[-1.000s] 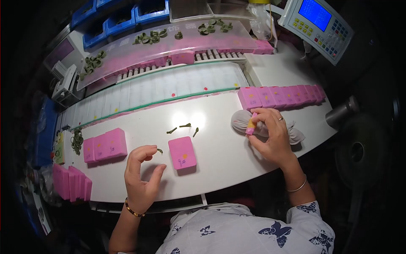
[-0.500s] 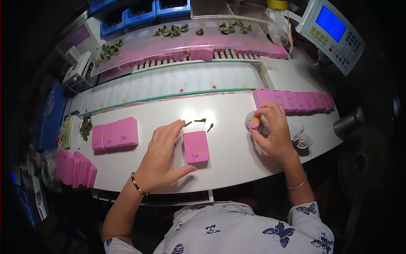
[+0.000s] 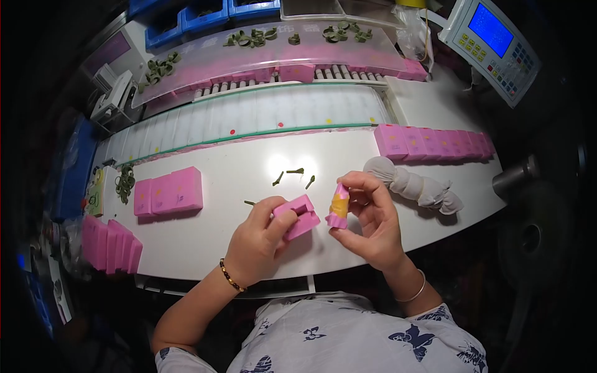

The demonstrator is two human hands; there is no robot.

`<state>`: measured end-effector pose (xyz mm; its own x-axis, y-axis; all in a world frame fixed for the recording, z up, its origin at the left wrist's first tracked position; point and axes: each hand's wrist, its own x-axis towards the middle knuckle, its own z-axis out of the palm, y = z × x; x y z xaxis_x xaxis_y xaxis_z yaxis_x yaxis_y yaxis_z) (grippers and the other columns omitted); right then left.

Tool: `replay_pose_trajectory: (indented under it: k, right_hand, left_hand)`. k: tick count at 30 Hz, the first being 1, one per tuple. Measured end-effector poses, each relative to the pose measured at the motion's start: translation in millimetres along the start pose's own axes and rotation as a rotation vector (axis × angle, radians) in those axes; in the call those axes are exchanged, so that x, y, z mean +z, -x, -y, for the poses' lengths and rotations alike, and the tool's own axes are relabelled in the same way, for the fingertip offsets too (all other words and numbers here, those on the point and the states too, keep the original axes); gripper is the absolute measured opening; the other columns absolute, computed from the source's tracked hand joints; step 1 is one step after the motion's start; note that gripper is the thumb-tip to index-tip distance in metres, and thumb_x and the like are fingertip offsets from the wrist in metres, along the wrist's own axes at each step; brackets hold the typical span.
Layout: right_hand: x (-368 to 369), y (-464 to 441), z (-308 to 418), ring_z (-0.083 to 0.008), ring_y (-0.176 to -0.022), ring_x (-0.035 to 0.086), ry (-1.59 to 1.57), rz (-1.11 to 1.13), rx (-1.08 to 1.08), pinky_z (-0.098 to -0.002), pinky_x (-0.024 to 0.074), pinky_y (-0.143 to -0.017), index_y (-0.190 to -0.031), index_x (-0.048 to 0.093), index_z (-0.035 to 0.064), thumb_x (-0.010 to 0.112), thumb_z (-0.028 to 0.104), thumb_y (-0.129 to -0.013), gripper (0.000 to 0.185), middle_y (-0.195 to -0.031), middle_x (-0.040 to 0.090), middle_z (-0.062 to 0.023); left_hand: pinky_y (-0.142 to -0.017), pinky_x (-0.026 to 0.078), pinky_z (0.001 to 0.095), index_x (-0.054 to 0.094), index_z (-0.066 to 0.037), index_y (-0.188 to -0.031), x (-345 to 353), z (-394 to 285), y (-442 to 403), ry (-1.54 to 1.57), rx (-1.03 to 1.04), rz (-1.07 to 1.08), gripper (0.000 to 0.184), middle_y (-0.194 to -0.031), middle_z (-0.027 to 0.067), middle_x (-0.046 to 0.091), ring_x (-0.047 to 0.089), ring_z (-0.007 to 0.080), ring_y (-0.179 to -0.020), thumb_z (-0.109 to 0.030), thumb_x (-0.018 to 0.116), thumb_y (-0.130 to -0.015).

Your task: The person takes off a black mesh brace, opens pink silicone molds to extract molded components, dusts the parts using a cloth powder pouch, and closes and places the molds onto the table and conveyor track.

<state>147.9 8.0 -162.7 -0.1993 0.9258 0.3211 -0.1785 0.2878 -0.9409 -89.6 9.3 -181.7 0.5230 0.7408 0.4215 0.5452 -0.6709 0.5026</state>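
My left hand (image 3: 258, 241) is closed around a pink block (image 3: 303, 229), whose upper face shows a hollow slot; the thumb presses at that slot. A small pink piece with a yellow middle (image 3: 339, 205) is pinched upright between the thumb and fingers of my right hand (image 3: 374, 229). The block and the piece are close together but apart. Several small dark green stem-like bits (image 3: 295, 171) lie on the table just beyond the block. A white cloth bundle (image 3: 410, 185), bunched into segments, rests to the right of my right hand.
Pink blocks stand in a row (image 3: 429, 144) at the back right and in a group (image 3: 177, 191) at the left. Beyond the white table (image 3: 236, 165) runs a green-edged track (image 3: 249, 115). A clear shelf (image 3: 267, 55) carries green curled pieces. A blue-screened control panel (image 3: 491, 46) hangs upper right.
My left hand has picked up the pink block from the table and tilted it, showing its slot. My right hand has moved left from the cloth bundle with the pink-and-yellow piece.
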Motion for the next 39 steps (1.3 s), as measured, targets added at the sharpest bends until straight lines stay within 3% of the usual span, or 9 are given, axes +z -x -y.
replay_pose_trajectory:
  k: [7, 11, 13, 17, 19, 23, 27, 37, 39]
  right_hand:
    - [24, 8, -1, -0.0189, -0.122, 0.055, -0.104, 0.103, 0.025, -0.035, 0.0492, -0.106, -0.136, 0.051, 0.0057, 0.069, -0.01, -0.078, 0.062, -0.136, 0.044, -0.0105]
    - [38, 10, -10, -0.0211, -0.118, 0.057, 0.095, 0.07, -0.092, -0.0346, 0.0542, -0.1, -0.127, 0.052, 0.0048, 0.07, -0.008, -0.077, 0.054, -0.133, 0.044, -0.0135]
    - [41, 11, -7, -0.0215, -0.117, 0.058, 0.126, 0.068, -0.087, -0.0337, 0.0566, -0.096, -0.122, 0.052, 0.004, 0.07, -0.008, -0.077, 0.05, -0.131, 0.044, -0.0149]
    - [38, 13, -5, -0.0207, -0.116, 0.058, 0.162, 0.09, -0.093, -0.0332, 0.0578, -0.095, -0.118, 0.052, 0.003, 0.071, -0.009, -0.076, 0.048, -0.129, 0.045, -0.0162]
    - [36, 16, -3, -0.0209, -0.116, 0.058, 0.155, 0.103, -0.098, -0.0329, 0.0586, -0.093, -0.118, 0.053, 0.0029, 0.072, -0.009, -0.076, 0.048, -0.127, 0.045, -0.0165]
    - [21, 22, 3, -0.0219, -0.118, 0.054, 0.176, 0.1, -0.115, -0.0352, 0.051, -0.098, -0.117, 0.054, 0.0054, 0.077, -0.007, -0.075, 0.049, -0.129, 0.046, -0.017]
    - [10, 25, 0, -0.0209, -0.115, 0.051, 0.151, -0.024, -0.132, -0.0356, 0.0419, -0.101, -0.116, 0.055, 0.0062, 0.079, -0.007, -0.073, 0.051, -0.131, 0.045, -0.0165]
    - [27, 26, -18, -0.0239, -0.114, 0.053, 0.307, -0.074, -0.054, -0.0345, 0.056, -0.084, -0.114, 0.054, 0.0022, 0.073, -0.007, -0.075, 0.044, -0.125, 0.044, -0.0179]
    - [31, 23, -18, -0.026, -0.112, 0.053, 0.588, -0.009, -0.155, -0.0335, 0.0555, -0.079, -0.115, 0.053, 0.0021, 0.075, -0.004, -0.075, 0.047, -0.122, 0.046, -0.0185]
  left_hand:
    - [-0.083, 0.057, 0.0404, 0.059, -0.01, -0.125, -3, -20, 1, 0.099, -0.111, -0.023, 0.057, -0.124, 0.0161, 0.056, 0.063, 0.0343, -0.104, 0.002, 0.076, -0.072]
    - [-0.087, 0.055, 0.0391, 0.061, -0.009, -0.122, -11, -24, -3, 0.188, -0.174, -0.008, 0.047, -0.12, 0.017, 0.056, 0.063, 0.0342, -0.102, -0.001, 0.074, -0.077]
    - [-0.088, 0.055, 0.0367, 0.058, -0.003, -0.125, -19, -18, -4, 0.369, -0.225, 0.11, 0.047, -0.12, 0.0154, 0.055, 0.063, 0.0275, -0.103, -0.002, 0.074, -0.08]
    - [-0.092, 0.052, 0.0338, 0.059, -0.002, -0.122, -13, -8, -2, 0.585, -0.262, 0.101, 0.041, -0.118, 0.011, 0.055, 0.062, 0.0203, -0.103, -0.002, 0.072, -0.083]
    - [-0.085, 0.049, 0.0348, 0.065, -0.007, -0.11, 3, -11, -3, 0.774, -0.489, -0.037, 0.025, -0.107, 0.0083, 0.059, 0.057, 0.0208, -0.102, -0.014, 0.074, -0.087]
    - [-0.09, 0.046, 0.0363, 0.062, -0.008, -0.108, 11, -19, -5, 0.778, -0.491, -0.138, 0.029, -0.107, 0.0075, 0.058, 0.056, 0.0235, -0.101, -0.018, 0.077, -0.085]
    - [-0.093, 0.045, 0.0402, 0.053, -0.008, -0.109, 8, -29, -7, 0.443, -0.378, -0.074, 0.048, -0.109, 0.01, 0.057, 0.054, 0.0305, -0.106, -0.02, 0.085, -0.076]
    - [-0.092, 0.044, 0.047, 0.042, -0.01, -0.115, 35, -35, 0, 0.137, -0.225, -0.172, 0.064, -0.121, 0.018, 0.049, 0.051, 0.0375, -0.108, -0.023, 0.088, -0.072]
    - [-0.092, 0.044, 0.0476, 0.042, -0.01, -0.115, 39, -35, 1, 0.117, -0.235, -0.197, 0.065, -0.122, 0.0193, 0.047, 0.051, 0.0385, -0.108, -0.024, 0.088, -0.072]
